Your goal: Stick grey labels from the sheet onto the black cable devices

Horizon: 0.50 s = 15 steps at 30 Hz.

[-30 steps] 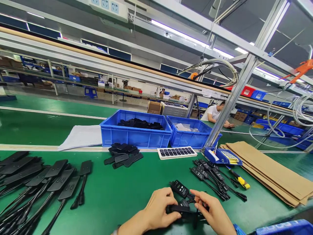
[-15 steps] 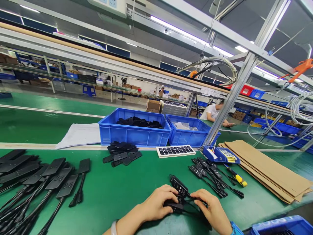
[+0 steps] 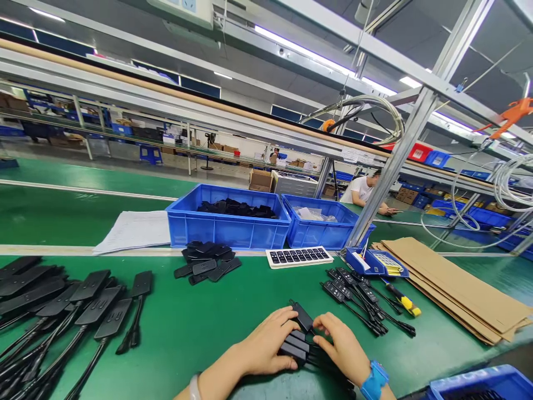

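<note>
My left hand [image 3: 268, 341] and my right hand [image 3: 343, 347] meet low in the middle of the green bench, both curled around a small bundle of black cabled modules [image 3: 297, 344]. One module [image 3: 302, 316] sticks up between the fingertips. A blue watch sits on my right wrist. Just to the right lies a row of finished black modules with cables [image 3: 362, 300].
Many black paddle-shaped cabled parts [image 3: 70, 316] cover the left. A pile of black covers [image 3: 208, 262], a label sheet [image 3: 298, 256], two blue bins [image 3: 227, 222] [image 3: 325, 228], papers [image 3: 135, 230], a screwdriver [image 3: 402, 300], cardboard [image 3: 453, 286]. Another person sits beyond the belt [image 3: 364, 191].
My hands have come closer together and gathered the modules into a tighter stack; my right hand moved left and up, showing the watch.
</note>
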Each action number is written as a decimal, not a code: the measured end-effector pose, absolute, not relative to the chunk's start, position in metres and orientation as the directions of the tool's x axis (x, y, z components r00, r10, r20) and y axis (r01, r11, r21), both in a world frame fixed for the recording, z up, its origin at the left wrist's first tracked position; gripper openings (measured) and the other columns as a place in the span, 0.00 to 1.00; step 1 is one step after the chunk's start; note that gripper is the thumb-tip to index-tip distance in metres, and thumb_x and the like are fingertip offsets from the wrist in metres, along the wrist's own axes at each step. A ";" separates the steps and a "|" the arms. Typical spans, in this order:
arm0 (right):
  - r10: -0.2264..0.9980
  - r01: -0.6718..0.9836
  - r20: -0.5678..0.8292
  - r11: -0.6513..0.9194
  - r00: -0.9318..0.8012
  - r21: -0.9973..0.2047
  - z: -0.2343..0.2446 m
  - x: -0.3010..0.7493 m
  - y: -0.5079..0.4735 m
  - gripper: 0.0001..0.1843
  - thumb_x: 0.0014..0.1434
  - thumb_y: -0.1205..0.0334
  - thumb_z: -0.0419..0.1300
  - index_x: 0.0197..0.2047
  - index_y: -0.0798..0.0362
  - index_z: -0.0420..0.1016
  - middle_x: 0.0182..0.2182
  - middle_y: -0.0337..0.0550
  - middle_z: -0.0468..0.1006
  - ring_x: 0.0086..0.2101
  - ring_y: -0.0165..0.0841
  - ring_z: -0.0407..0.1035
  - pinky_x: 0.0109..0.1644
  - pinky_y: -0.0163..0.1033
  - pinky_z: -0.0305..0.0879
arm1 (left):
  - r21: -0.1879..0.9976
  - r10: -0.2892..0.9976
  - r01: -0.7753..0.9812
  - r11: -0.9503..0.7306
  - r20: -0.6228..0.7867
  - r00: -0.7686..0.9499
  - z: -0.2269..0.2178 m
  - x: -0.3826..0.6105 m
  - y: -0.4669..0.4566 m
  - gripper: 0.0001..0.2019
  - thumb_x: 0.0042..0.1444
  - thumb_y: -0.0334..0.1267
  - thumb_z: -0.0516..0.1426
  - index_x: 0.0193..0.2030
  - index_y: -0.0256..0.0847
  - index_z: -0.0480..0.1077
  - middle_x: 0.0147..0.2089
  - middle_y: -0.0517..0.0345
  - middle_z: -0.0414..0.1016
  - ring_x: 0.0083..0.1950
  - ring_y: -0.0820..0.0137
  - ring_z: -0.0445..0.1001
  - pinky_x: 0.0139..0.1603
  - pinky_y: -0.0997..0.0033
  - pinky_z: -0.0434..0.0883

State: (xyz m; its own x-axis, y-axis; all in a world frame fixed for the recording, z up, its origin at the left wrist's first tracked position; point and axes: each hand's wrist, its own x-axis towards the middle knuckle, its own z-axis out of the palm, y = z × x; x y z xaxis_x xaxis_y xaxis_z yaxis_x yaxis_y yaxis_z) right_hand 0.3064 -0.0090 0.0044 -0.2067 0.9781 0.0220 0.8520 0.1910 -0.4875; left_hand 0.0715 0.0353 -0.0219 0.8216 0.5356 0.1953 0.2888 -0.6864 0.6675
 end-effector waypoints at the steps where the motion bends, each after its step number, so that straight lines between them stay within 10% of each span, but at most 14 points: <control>1: 0.982 0.867 0.023 0.175 -0.186 -0.466 0.001 0.307 -0.005 0.08 0.53 0.71 0.57 0.37 0.52 0.71 0.35 0.42 0.75 0.35 0.35 0.69 0.40 0.37 0.62 | 0.672 0.533 0.286 -0.683 0.192 0.824 -0.023 0.071 0.036 0.37 0.51 0.54 0.61 0.64 0.39 0.58 0.71 0.39 0.50 0.72 0.50 0.45 0.69 0.46 0.50; 8: 0.953 0.842 -0.006 0.264 -0.302 -0.471 0.004 0.304 0.005 0.16 0.59 0.71 0.51 0.48 0.49 0.70 0.29 0.35 0.76 0.31 0.31 0.70 0.36 0.34 0.63 | 0.666 0.553 0.317 -0.675 0.173 0.815 -0.037 0.072 0.038 0.53 0.51 0.44 0.62 0.71 0.43 0.28 0.72 0.42 0.15 0.71 0.49 0.22 0.68 0.42 0.44; 15: 0.991 0.941 0.100 0.115 -0.087 -0.320 0.012 0.338 0.034 0.19 0.63 0.68 0.45 0.53 0.54 0.70 0.44 0.53 0.75 0.46 0.43 0.69 0.51 0.48 0.63 | 0.663 0.546 0.327 -0.673 0.148 0.824 -0.025 0.069 0.037 0.42 0.52 0.49 0.61 0.70 0.45 0.46 0.71 0.43 0.49 0.72 0.51 0.43 0.69 0.41 0.44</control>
State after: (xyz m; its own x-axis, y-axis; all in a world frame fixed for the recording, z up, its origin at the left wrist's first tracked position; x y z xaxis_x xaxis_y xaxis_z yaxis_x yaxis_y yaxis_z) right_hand 0.3376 0.0343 0.0121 -0.0869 0.9912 0.0996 0.9405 0.1146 -0.3197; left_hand 0.0695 0.0373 -0.0249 0.8244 0.5464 0.1477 0.3274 -0.6731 0.6632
